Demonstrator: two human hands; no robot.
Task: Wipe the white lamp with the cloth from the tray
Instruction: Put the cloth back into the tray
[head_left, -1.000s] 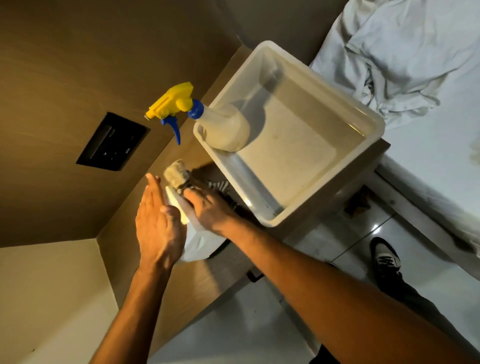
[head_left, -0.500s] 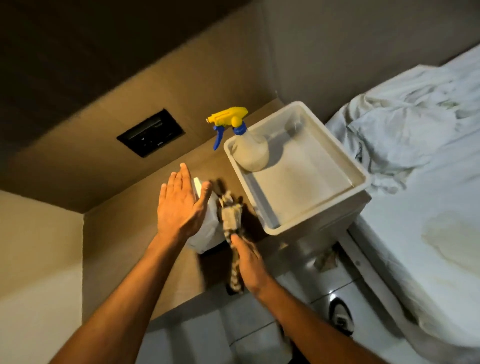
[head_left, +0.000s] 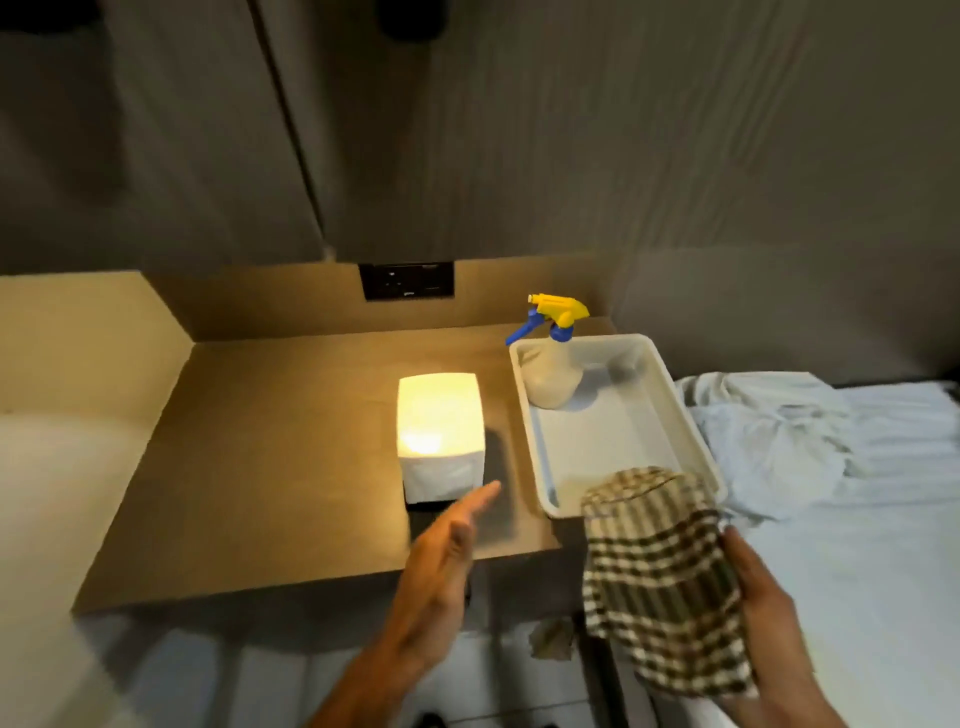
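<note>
The white lamp (head_left: 440, 436), a glowing square block, stands in the middle of the brown bedside table (head_left: 270, 457). My left hand (head_left: 447, 566) is flat and open just in front of the lamp, fingertips short of its base and not touching it. My right hand (head_left: 763, 613) grips the brown-and-white checked cloth (head_left: 660, 577), which hangs spread out in front of the near right corner of the white tray (head_left: 691, 431). The cloth hides that corner of the tray.
A spray bottle (head_left: 553, 364) with a yellow and blue trigger stands in the tray's far left corner. A black socket panel (head_left: 406, 280) is set in the wall behind the table. A bed with rumpled white sheets (head_left: 779, 441) lies to the right.
My view has swung upright. My left hand has come off the lamp and drawn back. My right hand has pulled the cloth away from the lamp, to the right, in front of the tray.
</note>
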